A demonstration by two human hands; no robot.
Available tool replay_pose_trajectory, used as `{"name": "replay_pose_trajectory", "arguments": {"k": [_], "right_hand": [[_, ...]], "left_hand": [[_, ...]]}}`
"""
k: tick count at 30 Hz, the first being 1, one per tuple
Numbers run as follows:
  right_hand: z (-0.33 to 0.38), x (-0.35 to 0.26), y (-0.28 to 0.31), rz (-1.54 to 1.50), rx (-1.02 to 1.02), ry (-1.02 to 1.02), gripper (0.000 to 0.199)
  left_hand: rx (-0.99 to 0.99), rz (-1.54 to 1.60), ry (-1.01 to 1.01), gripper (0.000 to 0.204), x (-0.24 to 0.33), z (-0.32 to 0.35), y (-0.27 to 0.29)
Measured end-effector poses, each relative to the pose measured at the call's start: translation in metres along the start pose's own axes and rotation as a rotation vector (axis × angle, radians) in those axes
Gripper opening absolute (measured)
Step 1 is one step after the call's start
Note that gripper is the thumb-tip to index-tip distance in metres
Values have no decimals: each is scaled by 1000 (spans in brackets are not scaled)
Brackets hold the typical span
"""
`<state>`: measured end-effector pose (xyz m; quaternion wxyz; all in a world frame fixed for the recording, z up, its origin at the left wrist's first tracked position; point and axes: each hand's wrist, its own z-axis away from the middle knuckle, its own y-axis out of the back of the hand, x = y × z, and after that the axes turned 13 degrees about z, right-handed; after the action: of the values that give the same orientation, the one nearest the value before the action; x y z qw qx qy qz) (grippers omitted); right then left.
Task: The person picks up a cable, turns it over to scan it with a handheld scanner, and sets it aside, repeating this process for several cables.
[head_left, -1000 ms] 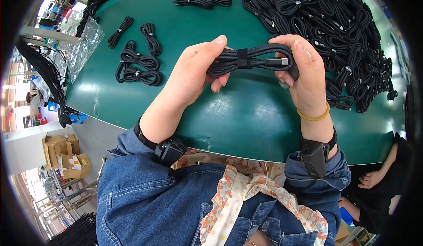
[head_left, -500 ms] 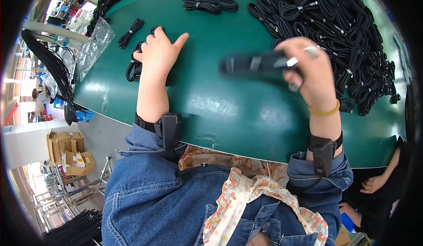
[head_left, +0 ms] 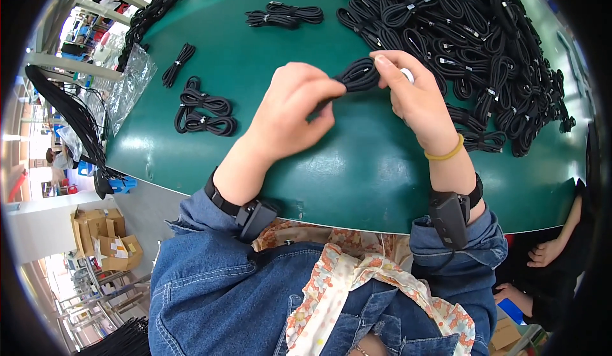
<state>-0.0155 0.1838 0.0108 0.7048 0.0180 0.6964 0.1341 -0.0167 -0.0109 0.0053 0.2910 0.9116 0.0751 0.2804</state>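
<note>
Two hands hold one black cable bundle (head_left: 357, 75) above the green table (head_left: 357, 171). The left hand (head_left: 290, 110) pinches its near end between thumb and fingers; the right hand (head_left: 414, 97) grips the other end, fingers curled over it. The bundle is a short, folded coil of cord. Two finished bundles (head_left: 204, 113) lie to the left, a third (head_left: 178, 64) just beyond them, two more (head_left: 284, 16) farther off, and a big heap (head_left: 484, 37) on the right.

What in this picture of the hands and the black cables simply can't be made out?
- Head view: the middle of the cable bundle is covered by the left hand and right hand.
- A small white thing shows behind the right fingers; its kind is unclear.
- The cable pile runs off the top edge.
</note>
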Motion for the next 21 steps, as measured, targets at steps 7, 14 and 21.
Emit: {"name": "replay_pose_trajectory", "arguments": {"k": [7,14,21], "right_hand": [[6,-12,-2,-61,-41,-24,27],[9,-6,3,-371,-124,122,30],[10,-9,5,-530,-191,133,35]], "left_hand": [[151,-22,-290,36,9,1,5],[269,-23,-215,38,16,-1,9],[309,171,-4,42,13,7,4]]}}
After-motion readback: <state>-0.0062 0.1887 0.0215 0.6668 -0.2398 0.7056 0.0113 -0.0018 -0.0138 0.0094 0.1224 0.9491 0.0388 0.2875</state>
